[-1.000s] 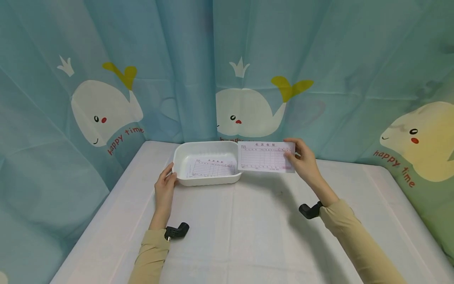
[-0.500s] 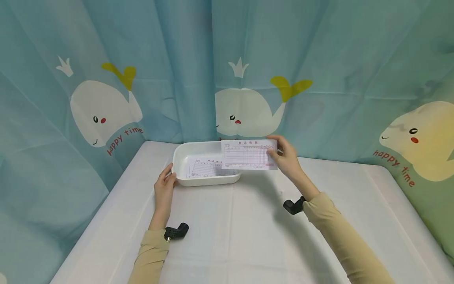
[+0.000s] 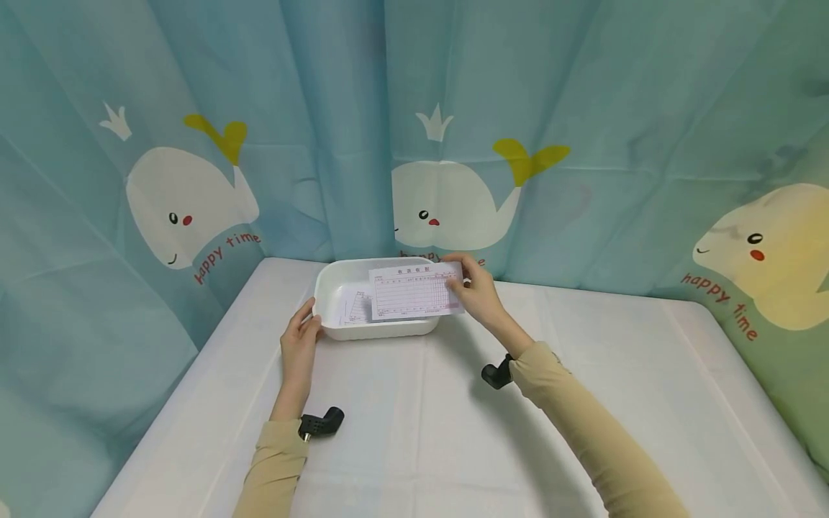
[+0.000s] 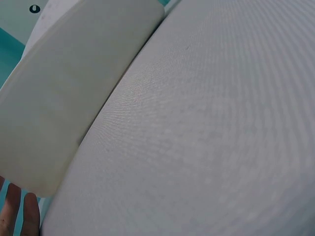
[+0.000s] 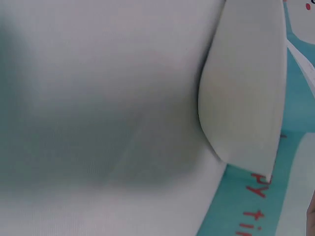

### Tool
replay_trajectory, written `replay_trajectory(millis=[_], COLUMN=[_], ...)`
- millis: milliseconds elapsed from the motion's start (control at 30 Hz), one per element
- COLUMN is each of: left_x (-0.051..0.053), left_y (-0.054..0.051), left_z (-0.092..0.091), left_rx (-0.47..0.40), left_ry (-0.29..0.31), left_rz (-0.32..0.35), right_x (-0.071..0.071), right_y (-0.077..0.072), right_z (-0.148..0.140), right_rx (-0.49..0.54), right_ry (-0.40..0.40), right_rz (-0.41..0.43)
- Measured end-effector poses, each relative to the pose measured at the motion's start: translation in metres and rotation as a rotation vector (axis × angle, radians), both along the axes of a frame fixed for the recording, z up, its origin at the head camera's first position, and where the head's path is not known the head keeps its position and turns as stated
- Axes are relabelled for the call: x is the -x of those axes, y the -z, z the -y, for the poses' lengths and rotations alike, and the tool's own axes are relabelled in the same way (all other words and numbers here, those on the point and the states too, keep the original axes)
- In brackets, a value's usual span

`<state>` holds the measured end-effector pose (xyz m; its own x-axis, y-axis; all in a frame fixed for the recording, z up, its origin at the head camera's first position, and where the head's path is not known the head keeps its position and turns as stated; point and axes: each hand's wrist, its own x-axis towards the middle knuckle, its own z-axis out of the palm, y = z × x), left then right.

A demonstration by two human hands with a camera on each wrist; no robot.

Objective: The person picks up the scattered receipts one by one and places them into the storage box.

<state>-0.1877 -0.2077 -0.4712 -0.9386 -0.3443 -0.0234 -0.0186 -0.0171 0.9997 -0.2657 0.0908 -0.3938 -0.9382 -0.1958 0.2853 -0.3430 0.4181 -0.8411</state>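
Note:
In the head view, my right hand [image 3: 479, 293] pinches the right end of a printed receipt slip [image 3: 414, 295] between thumb and fingers. The slip hangs tilted over the right half of a white plastic tray [image 3: 363, 332]. Inside the tray lie other receipt slips [image 3: 355, 308], partly covered by the held one. At the tray's left end my left hand [image 3: 300, 345] holds its side, thumb near the front corner. The left wrist view shows the tray's outer wall [image 4: 74, 83] and some fingertips [image 4: 30, 209] at its end.
A white cloth [image 3: 388, 432] covers the table. Right behind the tray hangs a blue curtain [image 3: 350, 144] printed with whales. Black wrist cameras sit on the left forearm [image 3: 272, 453] and right forearm [image 3: 589, 424].
My right hand has carried the receipt slip leftward, from beside the tray's right edge to above the tray, and a little lower lately. The left hand and tray have stayed put.

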Motion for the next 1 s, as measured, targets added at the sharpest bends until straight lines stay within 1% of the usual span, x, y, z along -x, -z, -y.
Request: replay_trajectory(millis=[267,433,700,900,1000], left_x=[0.0,0.0,-0.002,-0.001,-0.001], left_y=[-0.002,-0.002,-0.004,-0.003,-0.002], left_z=[-0.001,0.0,0.0,0.0,0.0], left_rx=[-0.007,-0.007,0.009,0.011,0.01], left_ry=[0.008,0.009,-0.001,0.0,-0.003], left_rz=[0.005,0.008,0.007,-0.003,0.003], right_x=[0.006,0.007,0.009,0.011,0.01], right_y=[0.009,0.013,0.019,0.022,0.022], right_z=[0.022,0.034,0.046,0.054,0.057], right_rx=[0.002,-0.009,-0.014,-0.032,-0.028], right_ry=[-0.008,0.004,0.019,0.016,0.021], right_rz=[-0.001,0.011,0.047,0.057,0.057])
